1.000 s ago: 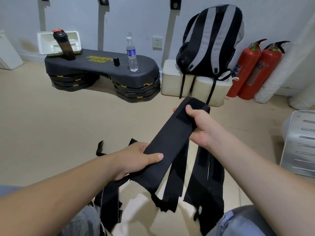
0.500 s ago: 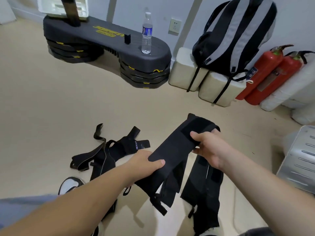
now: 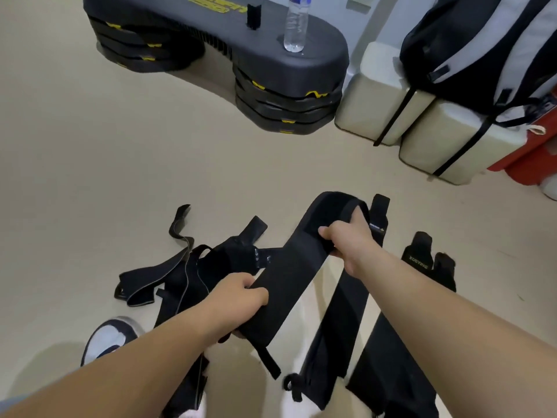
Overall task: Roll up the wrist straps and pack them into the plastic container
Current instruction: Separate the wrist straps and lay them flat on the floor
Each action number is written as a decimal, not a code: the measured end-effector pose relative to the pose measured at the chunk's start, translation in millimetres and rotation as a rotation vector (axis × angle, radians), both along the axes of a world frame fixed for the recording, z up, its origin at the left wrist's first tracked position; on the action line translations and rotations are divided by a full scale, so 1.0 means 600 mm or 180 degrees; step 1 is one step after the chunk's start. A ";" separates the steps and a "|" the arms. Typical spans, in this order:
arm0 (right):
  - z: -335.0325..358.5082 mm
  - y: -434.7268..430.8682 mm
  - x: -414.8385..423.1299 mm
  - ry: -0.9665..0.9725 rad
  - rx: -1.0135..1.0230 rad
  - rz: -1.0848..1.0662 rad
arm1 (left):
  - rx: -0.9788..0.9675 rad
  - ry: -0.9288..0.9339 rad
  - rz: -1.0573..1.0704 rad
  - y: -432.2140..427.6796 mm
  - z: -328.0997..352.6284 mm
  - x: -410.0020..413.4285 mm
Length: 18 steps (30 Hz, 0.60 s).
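One floor: pale beige and smooth, meeting a pale grey wall at the far right.
One shoe: white and dark, near left on the floor, just beside the left forearm.
One step platform: black with yellow lettering, far left to centre, raised on stacked black risers at both ends.
One small black piece: upright on the platform top, left of the bottle.
One bottle: clear plastic, standing on the platform's right end. Its top is cut by the frame, so how full it is cannot be told.
Two pale blocks: side by side at the wall, right of the platform.
One backpack: black and grey, sitting on the blocks, its black webbing hanging down their fronts. What it holds is hidden.
One red object: far right edge, mostly cut off.
One heap of wrist straps: black and tangled, on the floor left of centre. How many are in it cannot be told.
One held wrist strap: a broad black band, stretched slantwise above the floor between both hands, centre.
Left hand: clamped on the band's near end, thumb on top.
Right hand: closed round the far end, where the band folds over the fingers.
Four flat wrist straps at least: two long and two short, on the floor right of centre.
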State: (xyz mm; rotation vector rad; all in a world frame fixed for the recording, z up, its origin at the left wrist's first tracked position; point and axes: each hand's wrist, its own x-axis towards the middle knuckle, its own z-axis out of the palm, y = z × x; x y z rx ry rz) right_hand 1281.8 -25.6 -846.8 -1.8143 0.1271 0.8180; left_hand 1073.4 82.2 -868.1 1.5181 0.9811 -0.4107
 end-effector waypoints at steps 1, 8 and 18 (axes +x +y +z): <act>-0.004 0.003 0.018 -0.0108 0.0049 0.0098 | -0.0034 0.0013 0.0062 0.000 -0.009 0.014; -0.106 -0.065 0.065 -0.0084 -0.0797 0.0024 | 0.0018 0.0326 0.0114 -0.038 -0.119 0.088; -0.219 -0.130 -0.035 -0.0011 -0.2678 0.2623 | 0.0480 0.0550 -0.0568 -0.085 -0.236 0.050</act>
